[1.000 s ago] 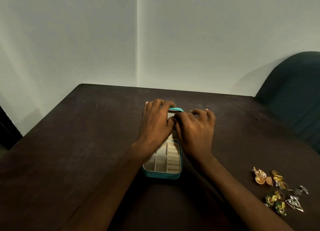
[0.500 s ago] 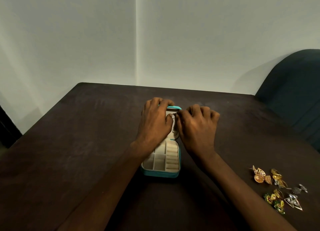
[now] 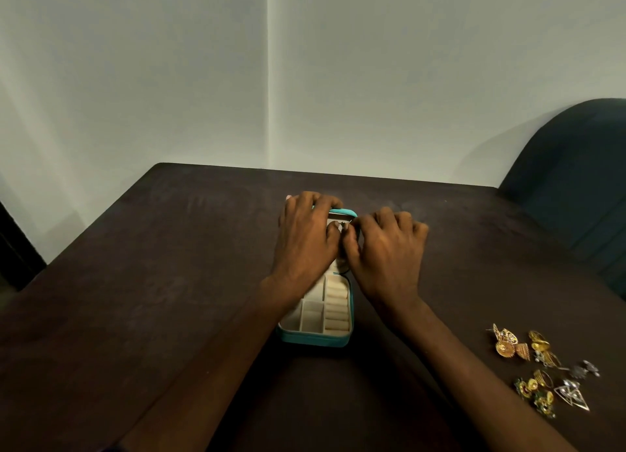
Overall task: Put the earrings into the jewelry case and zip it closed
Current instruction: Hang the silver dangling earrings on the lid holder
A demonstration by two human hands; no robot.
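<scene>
Your left hand (image 3: 306,238) steadies the open teal jewelry case (image 3: 316,338) at mid-worktop (image 3: 169,265) while your right hand (image 3: 386,251) fingers pinch a small earring (image 3: 345,226) over its far half, the remaining earrings (image 3: 538,367) heaped near the worktop's right edge.

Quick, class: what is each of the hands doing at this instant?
Left hand: grips the far end of the jewelry case, fingers curled over its lid.
Right hand: pinches a small earring over the case.
</scene>
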